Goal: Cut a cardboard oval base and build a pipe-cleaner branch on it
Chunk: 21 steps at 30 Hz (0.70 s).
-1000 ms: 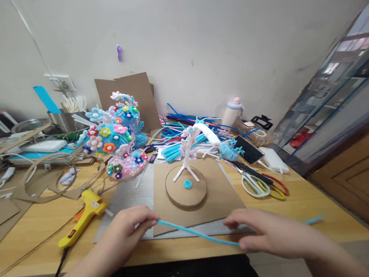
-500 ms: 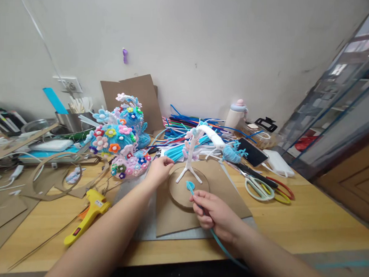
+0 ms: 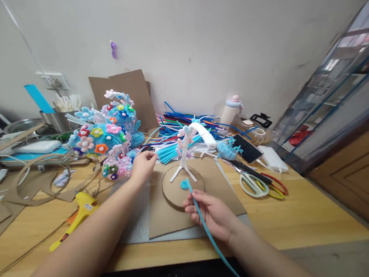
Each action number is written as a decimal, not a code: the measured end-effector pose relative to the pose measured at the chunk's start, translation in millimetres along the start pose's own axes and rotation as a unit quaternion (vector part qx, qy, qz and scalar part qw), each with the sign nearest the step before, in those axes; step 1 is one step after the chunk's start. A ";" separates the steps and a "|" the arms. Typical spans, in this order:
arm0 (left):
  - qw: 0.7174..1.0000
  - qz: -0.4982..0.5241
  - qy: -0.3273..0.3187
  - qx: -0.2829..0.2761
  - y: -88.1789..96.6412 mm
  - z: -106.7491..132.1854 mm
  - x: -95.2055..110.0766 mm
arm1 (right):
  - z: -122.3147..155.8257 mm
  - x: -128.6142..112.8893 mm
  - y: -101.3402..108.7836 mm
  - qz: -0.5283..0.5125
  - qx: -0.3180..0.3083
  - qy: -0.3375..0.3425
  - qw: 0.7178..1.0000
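Observation:
My right hand [image 3: 210, 214] pinches a light blue pipe cleaner [image 3: 209, 235], whose tip points up beside a small blue coiled disc [image 3: 185, 185]. The long tail hangs down past the table's front edge. Below the coil lies a round cardboard piece [image 3: 173, 194] on a larger cardboard sheet [image 3: 161, 224]. A white stand with splayed legs [image 3: 184, 154] rises behind the coil, with pale flowers on its stem and a curved top. Closed at the fingertips, my left hand [image 3: 143, 166] is beside a bundle of blue pipe cleaners [image 3: 166, 154]; whatever it may hold is hidden.
A flower-covered blue and pink craft piece [image 3: 102, 137] stands at left, behind a yellow glue gun [image 3: 83, 209]. Scissors [image 3: 255, 185], a phone [image 3: 247, 149] and a white power bank [image 3: 273, 159] lie at right. A bottle [image 3: 230, 112] stands near the wall.
The pipe cleaner now runs across the front of my right fingers instead of under the hand, and its tip has come off the coil. The camera view has turned slightly right.

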<state>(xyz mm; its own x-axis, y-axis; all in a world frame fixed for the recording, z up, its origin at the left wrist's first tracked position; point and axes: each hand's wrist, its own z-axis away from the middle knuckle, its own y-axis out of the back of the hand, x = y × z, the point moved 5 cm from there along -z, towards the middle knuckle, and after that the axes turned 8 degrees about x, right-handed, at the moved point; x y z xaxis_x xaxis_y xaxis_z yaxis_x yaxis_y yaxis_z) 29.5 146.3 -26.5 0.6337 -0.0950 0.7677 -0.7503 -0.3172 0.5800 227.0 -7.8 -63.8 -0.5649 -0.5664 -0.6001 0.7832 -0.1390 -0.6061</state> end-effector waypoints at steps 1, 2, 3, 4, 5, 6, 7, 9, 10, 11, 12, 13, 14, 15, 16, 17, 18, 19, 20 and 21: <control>1.000 0.017 0.007 0.004 5.0 2.3 -0.4 | -0.8 0.7 0.9 0.003 0.009 -0.001 1.000; 0.999 0.034 0.013 0.003 8.4 5.7 0.0 | -1.6 1.7 1.2 0.005 0.013 -0.002 1.000; 0.998 0.052 0.018 -0.004 10.2 10.5 1.6 | -2.2 2.6 1.1 0.006 0.014 -0.001 1.000; 0.997 0.070 0.022 -0.016 10.4 17.2 4.4 | -2.7 3.3 0.9 0.005 0.013 0.002 1.000; 0.995 0.088 0.024 -0.033 9.6 25.9 8.6 | -2.8 3.7 0.6 0.003 0.011 0.006 1.000; 0.992 0.108 0.027 -0.053 7.9 36.8 13.7 | -2.6 3.8 0.1 0.000 0.007 0.010 1.000; 0.988 0.128 0.031 -0.079 5.8 49.8 19.6 | -1.9 3.8 -0.7 -0.004 0.001 0.014 1.000; 0.977 0.165 0.042 -0.128 2.1 79.3 31.1 | 0.7 3.4 -2.9 -0.012 -0.014 0.020 1.000; 0.972 0.179 0.048 -0.146 1.4 94.2 35.8 | 2.5 2.8 -4.3 -0.017 -0.022 0.026 0.999; 0.964 0.200 0.059 -0.167 0.6 108.5 39.2 | 4.5 2.1 -5.8 -0.019 -0.029 0.036 0.999; 0.948 0.242 0.087 -0.188 -0.1 121.5 40.8 | 6.8 1.4 -7.4 -0.015 -0.035 0.050 0.998; 0.934 0.272 0.108 -0.203 0.0 132.3 41.4 | 9.3 0.6 -9.0 -0.007 -0.040 0.068 0.997; 0.922 0.297 0.129 -0.211 0.7 140.8 40.8 | 11.9 0.1 -10.5 0.006 -0.042 0.088 0.995; 0.913 0.315 0.149 -0.211 2.1 146.9 39.1 | 14.5 -0.1 -12.0 0.021 -0.045 0.107 0.993; 0.909 0.322 0.162 -0.210 3.8 151.2 37.3 | 17.1 0.1 -13.5 0.034 -0.047 0.124 0.991; 0.907 0.320 0.169 -0.213 5.4 154.4 35.6 | 19.7 0.5 -14.9 0.044 -0.050 0.137 0.988; 0.909 0.311 0.168 -0.220 6.8 156.7 34.5 | 22.0 1.1 -16.2 0.050 -0.054 0.146 0.987; 0.913 0.297 0.155 -0.233 8.1 158.5 34.3 | 24.2 1.7 -17.4 0.052 -0.058 0.151 0.985; 0.920 0.278 0.131 -0.244 9.7 159.8 35.0 | 26.0 2.4 -18.4 0.052 -0.063 0.152 0.985; 0.929 0.254 0.096 -0.250 11.9 160.7 36.2 | 27.4 3.1 -19.0 0.049 -0.066 0.150 0.985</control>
<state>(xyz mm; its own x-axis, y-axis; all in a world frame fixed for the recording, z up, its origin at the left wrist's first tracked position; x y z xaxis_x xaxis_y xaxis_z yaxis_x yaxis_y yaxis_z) 73.8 -12.6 -35.5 0.1638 0.0735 0.9837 -0.9678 0.2053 0.1458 217.4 -29.2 -39.9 -0.5549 -0.3043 -0.7742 0.8085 0.0219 -0.5881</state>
